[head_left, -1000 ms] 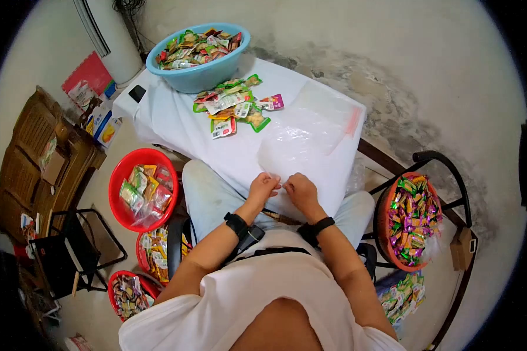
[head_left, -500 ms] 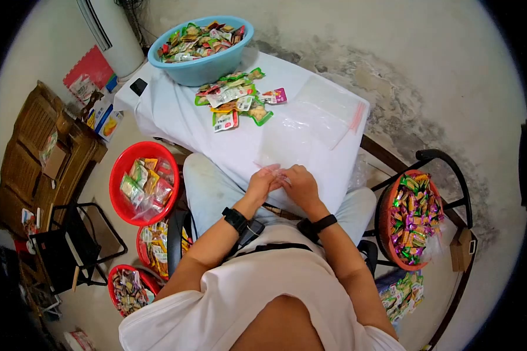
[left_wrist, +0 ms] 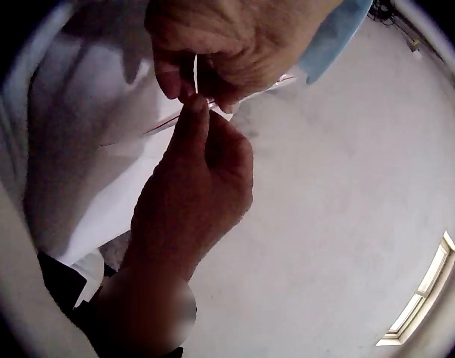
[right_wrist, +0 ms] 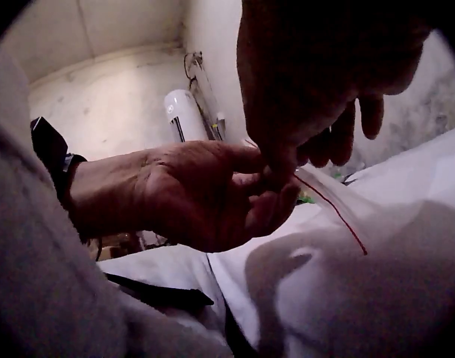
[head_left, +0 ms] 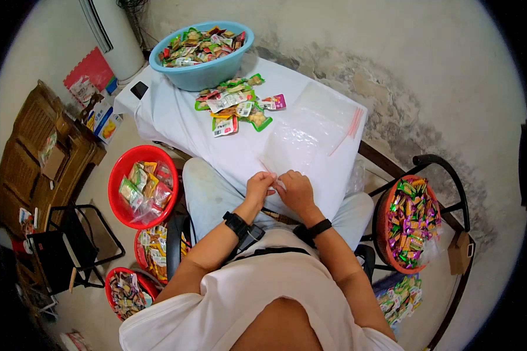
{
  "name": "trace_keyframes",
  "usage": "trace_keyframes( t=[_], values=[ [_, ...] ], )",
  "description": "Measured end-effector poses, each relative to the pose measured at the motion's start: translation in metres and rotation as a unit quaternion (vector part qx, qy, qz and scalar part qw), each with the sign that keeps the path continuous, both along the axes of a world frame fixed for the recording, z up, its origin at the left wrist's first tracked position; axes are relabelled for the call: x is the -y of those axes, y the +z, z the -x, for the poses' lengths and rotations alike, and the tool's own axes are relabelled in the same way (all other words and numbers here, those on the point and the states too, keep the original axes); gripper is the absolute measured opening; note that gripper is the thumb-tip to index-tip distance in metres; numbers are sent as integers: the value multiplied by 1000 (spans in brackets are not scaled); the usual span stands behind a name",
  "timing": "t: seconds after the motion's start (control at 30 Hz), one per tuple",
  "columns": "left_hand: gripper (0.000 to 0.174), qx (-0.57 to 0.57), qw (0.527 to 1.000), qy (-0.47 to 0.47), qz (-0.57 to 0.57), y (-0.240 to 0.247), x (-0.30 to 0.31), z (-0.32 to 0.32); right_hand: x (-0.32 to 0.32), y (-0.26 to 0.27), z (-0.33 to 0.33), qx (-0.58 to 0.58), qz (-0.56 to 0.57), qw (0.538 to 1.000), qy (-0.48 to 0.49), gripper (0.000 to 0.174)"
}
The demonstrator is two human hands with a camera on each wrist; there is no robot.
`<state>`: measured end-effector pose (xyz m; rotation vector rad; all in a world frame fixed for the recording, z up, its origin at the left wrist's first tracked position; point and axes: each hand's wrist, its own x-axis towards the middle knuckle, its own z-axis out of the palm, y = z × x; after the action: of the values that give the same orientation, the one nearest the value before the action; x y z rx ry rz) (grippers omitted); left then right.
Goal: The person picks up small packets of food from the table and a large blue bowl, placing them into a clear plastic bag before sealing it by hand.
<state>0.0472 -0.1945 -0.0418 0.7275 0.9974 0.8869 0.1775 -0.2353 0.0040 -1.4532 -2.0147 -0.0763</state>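
My left hand point(head_left: 260, 188) and right hand point(head_left: 296, 191) meet over the near edge of the white-covered table. Both pinch the edge of a clear plastic zip bag point(head_left: 293, 149) between thumb and fingers, their fingertips almost together. The bag's body spreads away from me over the cloth. Its red zip line point(right_wrist: 335, 209) runs out from the fingertips in the right wrist view. In the left wrist view, the left hand point(left_wrist: 235, 45) is above and the right hand point(left_wrist: 194, 183) below, with a thin edge of film between them.
More clear bags point(head_left: 334, 114) lie farther right on the table. Snack packets point(head_left: 234, 105) are piled before a blue basin point(head_left: 202, 76) full of packets. Red basins point(head_left: 141, 219) of packets stand at left. An orange basin point(head_left: 382, 225) of wrapped sweets is at right. A phone point(head_left: 139, 90) lies far left.
The fingers have worked along the bag's edge, closing together half a second ago and now slightly apart. The bag has shifted slightly.
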Motion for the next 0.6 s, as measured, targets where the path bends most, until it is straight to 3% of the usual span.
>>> trace_keyframes(
  t=[0.23, 0.3, 0.6],
  values=[
    [14, -11, 1000, -5, -9, -9, -2, 2, -6, -33, -3, -24, -2, 1000, 7, 5],
    [14, 2, 1000, 13, -3, 2, 3, 2, -2, -26, -1, -89, 1, 996, 21, 5],
    [13, -8, 1000, 14, -10, 8, 1, 1, 2, -14, -1, -150, 104, 983, -13, 11]
  ],
)
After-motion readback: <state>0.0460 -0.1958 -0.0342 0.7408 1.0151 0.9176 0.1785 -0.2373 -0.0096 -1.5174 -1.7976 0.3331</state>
